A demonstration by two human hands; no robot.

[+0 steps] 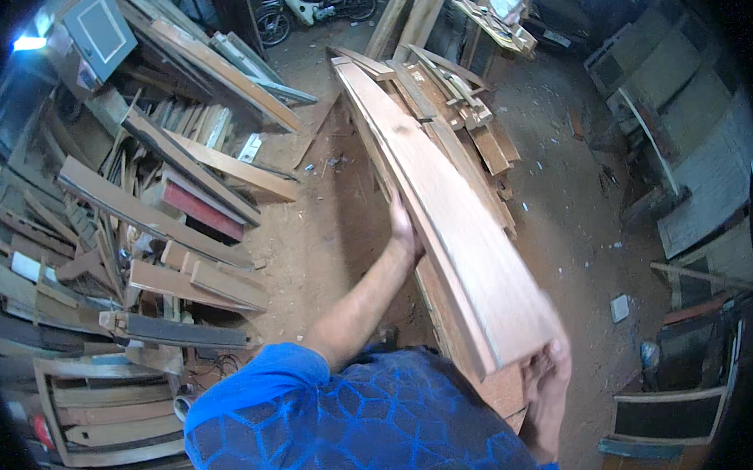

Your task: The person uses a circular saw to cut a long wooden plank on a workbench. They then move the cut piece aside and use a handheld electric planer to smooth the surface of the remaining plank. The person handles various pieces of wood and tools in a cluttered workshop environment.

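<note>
The long pale board (451, 197) lies directly in front of you, its long axis running from the near end by your right hand (548, 379) away and leftward to a narrower far end. Your right hand is at that near right corner, fingers bent around it and gripping the edge. Your left hand (403, 229) sits farther up, against the left long edge around mid-length — its fingers go out of sight behind the wood, so you can't tell how tightly they close. So the board slants between your hands: right nearer your body, left farther out, with loose timber pieces (420, 88) just right of its far half.
</note>
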